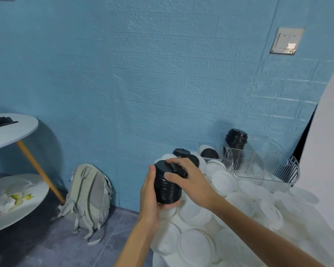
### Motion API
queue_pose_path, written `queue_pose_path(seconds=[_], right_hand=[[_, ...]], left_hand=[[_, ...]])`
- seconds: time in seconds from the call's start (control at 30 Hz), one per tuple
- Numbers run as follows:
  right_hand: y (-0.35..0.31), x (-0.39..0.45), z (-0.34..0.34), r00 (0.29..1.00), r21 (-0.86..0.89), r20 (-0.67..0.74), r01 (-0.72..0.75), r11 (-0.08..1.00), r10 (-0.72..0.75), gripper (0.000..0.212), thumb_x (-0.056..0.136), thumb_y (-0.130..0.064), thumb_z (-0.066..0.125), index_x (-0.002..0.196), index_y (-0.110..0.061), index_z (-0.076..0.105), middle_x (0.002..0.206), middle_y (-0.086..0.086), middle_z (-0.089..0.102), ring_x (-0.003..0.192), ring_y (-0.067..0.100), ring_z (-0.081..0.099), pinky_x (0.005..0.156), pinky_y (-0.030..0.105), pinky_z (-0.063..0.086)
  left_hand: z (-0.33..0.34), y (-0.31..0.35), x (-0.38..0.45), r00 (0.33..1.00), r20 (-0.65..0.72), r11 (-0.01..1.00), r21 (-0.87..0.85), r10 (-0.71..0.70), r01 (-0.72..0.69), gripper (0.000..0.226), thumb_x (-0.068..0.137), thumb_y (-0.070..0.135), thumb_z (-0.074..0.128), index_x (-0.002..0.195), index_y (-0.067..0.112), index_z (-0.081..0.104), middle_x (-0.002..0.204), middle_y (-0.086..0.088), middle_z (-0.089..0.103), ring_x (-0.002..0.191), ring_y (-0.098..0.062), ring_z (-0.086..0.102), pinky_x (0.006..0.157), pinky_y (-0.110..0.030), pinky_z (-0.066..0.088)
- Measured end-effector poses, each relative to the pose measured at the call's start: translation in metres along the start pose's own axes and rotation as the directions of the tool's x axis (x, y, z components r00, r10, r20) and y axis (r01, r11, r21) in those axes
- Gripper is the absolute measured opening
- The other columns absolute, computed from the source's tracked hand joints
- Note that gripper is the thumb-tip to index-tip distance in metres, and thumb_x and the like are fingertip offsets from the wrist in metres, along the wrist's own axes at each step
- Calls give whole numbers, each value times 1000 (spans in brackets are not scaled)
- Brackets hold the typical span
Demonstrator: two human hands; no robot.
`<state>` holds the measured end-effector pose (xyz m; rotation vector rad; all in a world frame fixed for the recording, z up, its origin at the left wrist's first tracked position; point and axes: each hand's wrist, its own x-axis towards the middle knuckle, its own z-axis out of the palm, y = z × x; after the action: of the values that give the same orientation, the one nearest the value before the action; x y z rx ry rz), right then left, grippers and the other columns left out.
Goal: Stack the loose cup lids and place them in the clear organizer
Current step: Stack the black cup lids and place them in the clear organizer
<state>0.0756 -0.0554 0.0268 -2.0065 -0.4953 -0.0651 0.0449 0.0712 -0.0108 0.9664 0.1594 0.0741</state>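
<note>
Both hands met at the middle of the view. At 9 o'clock of the stack of black lids [167,186], the left hand [150,193] curled round its side and base, holding it tilted. From 3 o'clock, the right hand [189,178] pinched a loose black lid [179,170] against the stack's top. Beneath them, toward 5 o'clock, loose white lids [199,243] covered the desk. Toward 2 o'clock stood the clear organizer [258,166], with another black lid stack [236,140] upright at its back-left end. Far off at 9 o'clock, a backpack [89,195] leaned against the blue wall [143,74] on the floor.
</note>
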Motion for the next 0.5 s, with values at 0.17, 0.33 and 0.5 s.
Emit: queue_pose_path(seconds=[0.17, 0.33, 0.5], right_hand=[[4, -8, 0, 999, 116, 6, -33, 993, 33, 38, 83, -31, 74, 120, -30, 67, 125, -11, 57, 114, -8, 56, 101, 16, 41], [3, -12, 2, 985, 417, -20, -146, 897, 170, 25, 99, -39, 59, 121, -33, 69, 124, -11, 67, 117, 3, 62, 107, 32, 46], [-3, -12, 7, 954, 617, -92, -170, 768, 284, 26, 104, -22, 50, 122, -19, 69, 120, 4, 72, 100, 7, 69, 95, 30, 51]], left_hand=[[7, -4, -7, 999, -33, 998, 50, 34, -33, 50, 76, 62, 72, 114, 29, 73, 117, -3, 74, 106, -22, 73, 71, -50, 62], [13, -8, -12, 994, -6, 993, 46, 105, -104, 53, 75, 56, 74, 125, 42, 67, 131, 3, 67, 113, -21, 70, 69, -50, 63], [17, -9, -11, 987, 14, 984, 71, 160, -161, 44, 79, 49, 73, 120, 34, 69, 126, -1, 68, 113, -24, 69, 74, -60, 62]])
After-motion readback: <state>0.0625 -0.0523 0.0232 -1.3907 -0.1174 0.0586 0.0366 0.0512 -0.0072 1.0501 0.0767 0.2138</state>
